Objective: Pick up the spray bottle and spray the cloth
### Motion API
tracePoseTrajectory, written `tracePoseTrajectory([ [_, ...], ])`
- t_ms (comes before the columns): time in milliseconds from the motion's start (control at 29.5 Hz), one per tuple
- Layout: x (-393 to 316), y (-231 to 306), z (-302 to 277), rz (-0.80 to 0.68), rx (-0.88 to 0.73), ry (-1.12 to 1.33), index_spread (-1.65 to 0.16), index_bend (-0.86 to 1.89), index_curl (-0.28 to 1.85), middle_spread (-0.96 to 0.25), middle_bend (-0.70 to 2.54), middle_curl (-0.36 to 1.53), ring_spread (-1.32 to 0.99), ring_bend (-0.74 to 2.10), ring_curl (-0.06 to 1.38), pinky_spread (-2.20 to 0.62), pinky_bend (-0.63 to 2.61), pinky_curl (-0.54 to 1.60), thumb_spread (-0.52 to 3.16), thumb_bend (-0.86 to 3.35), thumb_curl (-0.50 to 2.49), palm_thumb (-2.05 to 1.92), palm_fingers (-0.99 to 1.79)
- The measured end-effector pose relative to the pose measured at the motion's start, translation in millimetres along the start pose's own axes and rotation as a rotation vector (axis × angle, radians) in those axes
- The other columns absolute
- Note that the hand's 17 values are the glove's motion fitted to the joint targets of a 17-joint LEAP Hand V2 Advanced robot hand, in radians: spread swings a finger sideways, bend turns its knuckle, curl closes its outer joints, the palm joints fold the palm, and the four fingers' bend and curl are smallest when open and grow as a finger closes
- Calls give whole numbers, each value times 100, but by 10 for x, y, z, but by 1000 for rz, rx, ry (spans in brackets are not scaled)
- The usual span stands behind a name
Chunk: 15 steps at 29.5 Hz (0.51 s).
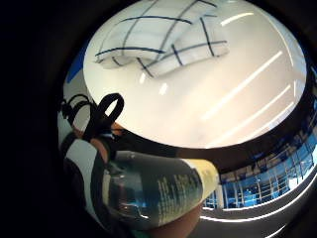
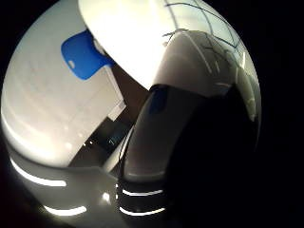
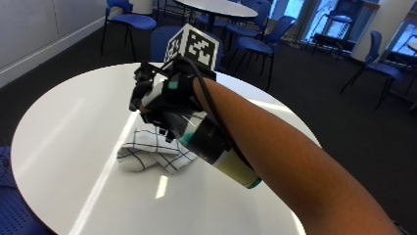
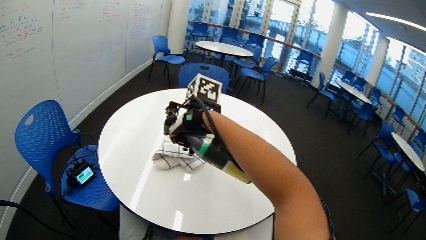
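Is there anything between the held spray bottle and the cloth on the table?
Nothing: the little finger side palm view shows only bare white table between spray bottle and cloth.

The spray bottle nozzle is hidden behind the hand. The bottle covers part of the cloth; its label print is too small to read.

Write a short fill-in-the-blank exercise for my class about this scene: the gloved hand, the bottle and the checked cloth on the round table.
1. The black-gloved right hand grips a dark green ____ with a cream label band.
2. The bottle is held ____ the table, not standing on it.
3. The crumpled white cloth with dark check lines lies on a round ____ table.
4. The chairs around the tables are ____.

Missing words: spray bottle; above; white; blue
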<state>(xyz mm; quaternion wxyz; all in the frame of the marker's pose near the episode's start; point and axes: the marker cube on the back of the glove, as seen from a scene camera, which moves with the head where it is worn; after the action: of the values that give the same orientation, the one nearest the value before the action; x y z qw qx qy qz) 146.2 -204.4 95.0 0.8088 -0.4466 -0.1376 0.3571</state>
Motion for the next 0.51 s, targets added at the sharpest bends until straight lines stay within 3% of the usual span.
tracePoseTrajectory([
  [237, -393, 315, -151, -181, 174, -145, -26, 48, 59, -21, 63, 50, -21, 59, 44, -14, 31, 37, 38, -3, 87, 90, 136],
  [373, -618, 557, -301, -362, 435, -369, -26, 48, 59, -21, 63, 50, -21, 59, 44, -14, 31, 37, 38, -2, 87, 90, 136],
  [509, -726, 641, -425, -448, 756, -570, -26, 48, 59, -21, 63, 51, -21, 59, 44, -14, 30, 37, 38, -2, 87, 91, 136],
])
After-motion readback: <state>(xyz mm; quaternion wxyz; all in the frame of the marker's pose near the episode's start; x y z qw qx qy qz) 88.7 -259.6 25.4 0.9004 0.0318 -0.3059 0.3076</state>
